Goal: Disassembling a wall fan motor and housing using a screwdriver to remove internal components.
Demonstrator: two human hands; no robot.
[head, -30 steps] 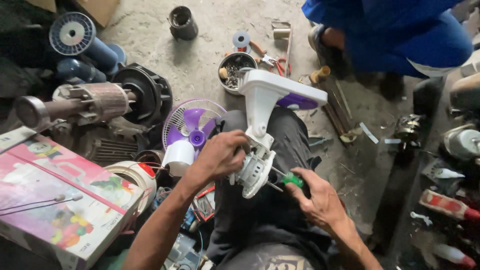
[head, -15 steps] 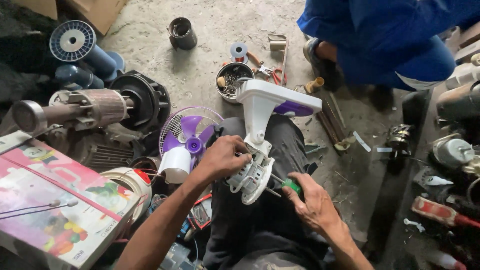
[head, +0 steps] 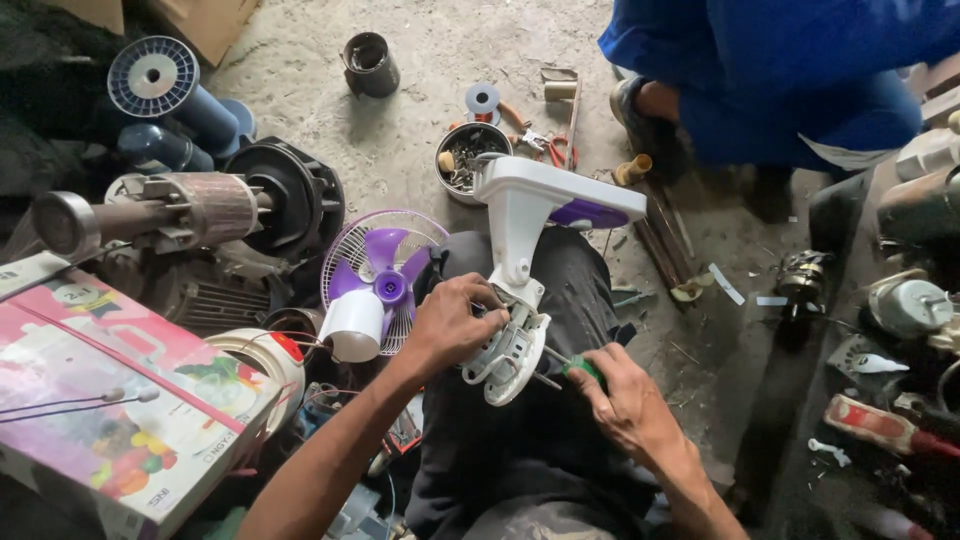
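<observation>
On my lap rests a white fan body [head: 520, 250] with a purple panel on its base and an opened round motor housing [head: 505, 358]. My left hand [head: 450, 322] grips the housing at its neck. My right hand [head: 625, 400] holds a green-handled screwdriver [head: 578, 369], its shaft pointing into the housing from the right.
A small purple-bladed fan [head: 375, 280] stands left of my knee. Further left lie a large electric motor [head: 190, 215], blue wire spools [head: 160, 85] and a pink carton [head: 110, 400]. A tin of screws [head: 470, 155] and pliers sit on the concrete. A person in blue [head: 790, 80] crouches at top right.
The view has shifted slightly. My hands stay on the fan housing and screwdriver, with the screwdriver tip still at the housing.
</observation>
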